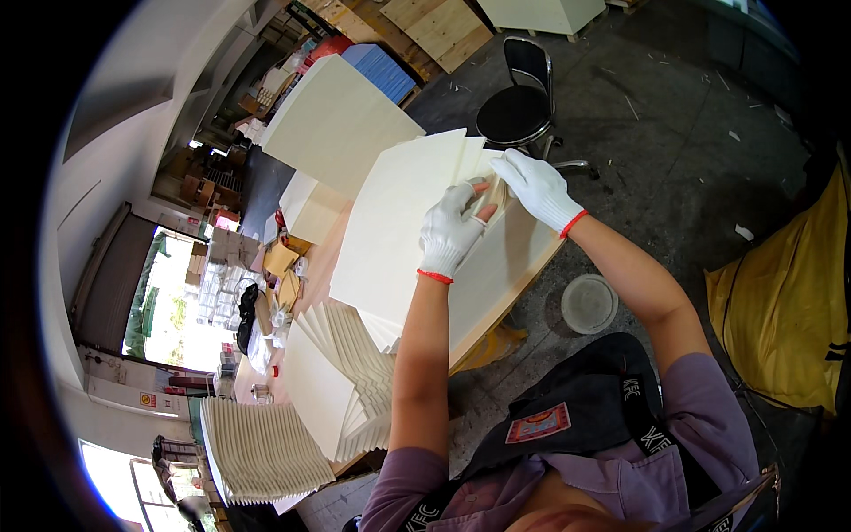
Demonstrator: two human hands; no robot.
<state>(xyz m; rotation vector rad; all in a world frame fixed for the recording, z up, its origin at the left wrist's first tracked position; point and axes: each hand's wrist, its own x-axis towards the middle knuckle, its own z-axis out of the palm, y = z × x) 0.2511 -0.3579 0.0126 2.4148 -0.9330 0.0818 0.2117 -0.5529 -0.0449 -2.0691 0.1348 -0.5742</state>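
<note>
Right now I see both gloved hands meeting at the far edge of a cream sheet (390, 230) that lies on top of a loose stack on the wooden worktable (496, 306). My left hand (450, 232) lies flat on the sheet with its thumb out toward the edge, seemingly to pin the sheet so it cannot slide. My right hand (536, 188) comes in from the other side, fingers curled together over the corner of the sheets (483, 173); it appears to pinch or peel a thin layer there, though I cannot tell exactly which leaf it grips. Working at the corner makes sense to me, since that is where one leaf separates most easily from the rest.

Nearer me, fanned stacks of the same cream sheets (341, 381) spread across the table, and another ribbed fan (261, 452) sits at the near left. A larger cream panel (337, 120) leans beyond the work, with a smaller cream block (310, 208) beside it. A black chair (519, 106) stands on the grey floor past the table, a round lid-like disc (589, 303) lies on the floor, and yellow sheeting (789, 293) hangs at right. The fanned stacks crowd the near table edge.
</note>
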